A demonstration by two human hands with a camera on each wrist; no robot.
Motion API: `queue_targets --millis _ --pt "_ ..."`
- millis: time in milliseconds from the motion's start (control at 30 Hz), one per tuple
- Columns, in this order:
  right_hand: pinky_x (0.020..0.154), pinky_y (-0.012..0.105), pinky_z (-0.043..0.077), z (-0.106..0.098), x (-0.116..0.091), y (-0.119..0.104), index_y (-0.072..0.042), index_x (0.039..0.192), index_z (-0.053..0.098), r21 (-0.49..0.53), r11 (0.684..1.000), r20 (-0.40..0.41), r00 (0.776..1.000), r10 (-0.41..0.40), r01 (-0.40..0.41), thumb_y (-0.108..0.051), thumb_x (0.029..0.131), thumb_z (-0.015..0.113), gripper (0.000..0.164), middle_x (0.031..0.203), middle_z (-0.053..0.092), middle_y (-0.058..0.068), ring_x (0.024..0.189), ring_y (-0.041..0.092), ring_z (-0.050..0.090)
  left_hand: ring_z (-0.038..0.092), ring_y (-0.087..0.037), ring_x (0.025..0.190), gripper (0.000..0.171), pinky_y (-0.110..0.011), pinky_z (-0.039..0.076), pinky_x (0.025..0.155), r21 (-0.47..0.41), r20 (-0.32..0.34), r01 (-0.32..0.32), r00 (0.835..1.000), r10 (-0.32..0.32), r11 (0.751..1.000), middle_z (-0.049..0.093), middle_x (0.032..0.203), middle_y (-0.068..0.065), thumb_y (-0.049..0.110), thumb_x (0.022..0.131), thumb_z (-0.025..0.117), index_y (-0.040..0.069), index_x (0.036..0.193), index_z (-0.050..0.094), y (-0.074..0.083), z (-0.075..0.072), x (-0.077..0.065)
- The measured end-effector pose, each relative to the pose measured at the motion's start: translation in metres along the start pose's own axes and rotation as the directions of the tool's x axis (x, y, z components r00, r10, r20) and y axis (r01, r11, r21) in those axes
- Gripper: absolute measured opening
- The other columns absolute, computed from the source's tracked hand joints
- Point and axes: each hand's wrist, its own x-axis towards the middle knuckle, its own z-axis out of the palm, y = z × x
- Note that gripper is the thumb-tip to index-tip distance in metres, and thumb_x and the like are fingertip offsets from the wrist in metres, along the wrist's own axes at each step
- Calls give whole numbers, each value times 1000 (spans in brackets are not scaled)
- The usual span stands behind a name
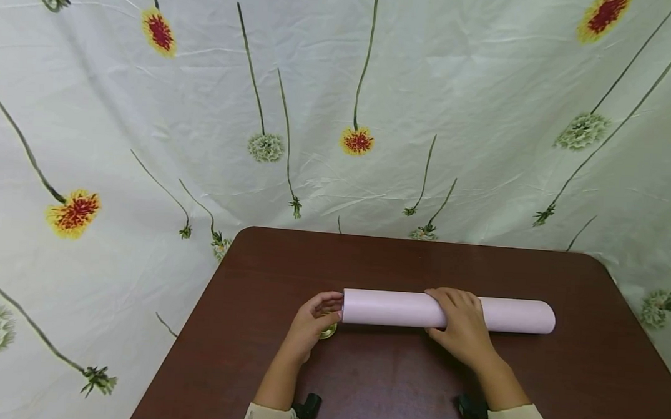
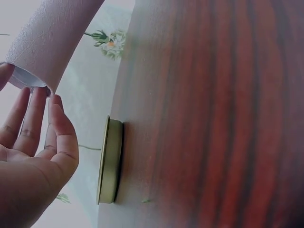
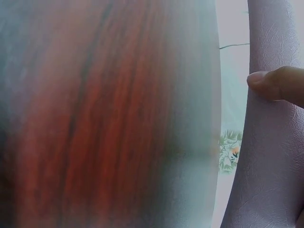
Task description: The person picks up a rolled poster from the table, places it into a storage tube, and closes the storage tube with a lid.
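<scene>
A long pale pink roll [image 1: 393, 308] of embossed, leather-like sheet lies crosswise in front of me, held above the dark table. At its left end my left hand [image 1: 310, 324] holds the rim, fingertips and thumb spread round it. The left wrist view shows that the roll's end [image 2: 28, 76] is hollow. My right hand [image 1: 463, 324] grips the roll near its middle from above, with the thumb [image 3: 266, 84] along the near side. Below the left hand, a shallow round gold-coloured tin [image 2: 110, 161] with a wider rim sits on the table, mostly hidden in the head view.
The dark red-brown table [image 1: 322, 259] has rounded far corners. Behind it and along its sides hangs a white cloth [image 1: 319, 59] printed with yellow-red flowers and dandelions. Dark wrist devices [image 1: 307, 408] show at both cuffs.
</scene>
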Motion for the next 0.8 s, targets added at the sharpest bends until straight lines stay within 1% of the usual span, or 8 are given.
queue_targets --millis 167,267,367,533,600,700,800 --pt "106 57 31 0 0 -1 -15 132 62 1 1000 3 1000 0 0 -19 63 95 76 123 65 10 119 36 56 64 -19 116 38 -21 53 90 -14 16 18 1000 -18 1000 66 131 -14 5 91 69 5 129 64 1 0 -1" --pt "106 57 31 0 1 -1 -15 132 62 -2 1000 -2 1000 -2 2 -19 63 94 76 123 64 10 119 36 56 64 -15 116 38 -20 51 93 -23 27 15 1000 -15 1000 66 133 -16 8 94 66 6 132 63 1 0 -2" --pt "106 57 31 0 1 -1 -15 131 62 -1 1000 -6 1000 -6 6 -19 63 94 76 123 65 10 118 36 56 64 -13 117 39 -20 50 95 -14 36 24 999 -23 1000 65 136 -16 10 96 63 6 135 62 1 0 -3" --pt "106 57 31 -1 1 -2 -15 131 62 -1 1000 -2 1000 -7 7 -19 64 94 75 123 65 10 118 36 56 62 -18 123 41 -20 49 96 26 60 28 998 -30 999 63 140 -16 11 98 59 5 139 60 2 -2 -5" --pt "106 57 31 -1 1 -1 -15 131 62 0 1000 0 1000 -5 5 -19 64 94 75 123 65 10 118 36 56 62 -21 125 42 -22 50 98 27 64 17 998 -19 999 63 140 -16 9 97 58 5 139 60 2 -3 -5" --pt "106 58 31 -2 1 -1 -14 131 62 -1 1000 -2 1000 -3 3 -19 63 94 75 123 65 11 118 36 56 62 -25 124 40 -27 52 100 21 53 5 999 -6 1000 65 135 -17 5 96 57 6 136 62 3 -7 -5" --pt "106 58 31 -3 1 0 -14 131 62 -1 1000 -7 1000 -5 5 -19 63 95 76 123 65 11 118 36 56 62 -30 122 39 -29 53 98 36 37 -12 999 11 999 66 130 -20 1 95 56 4 133 62 3 -12 -6"
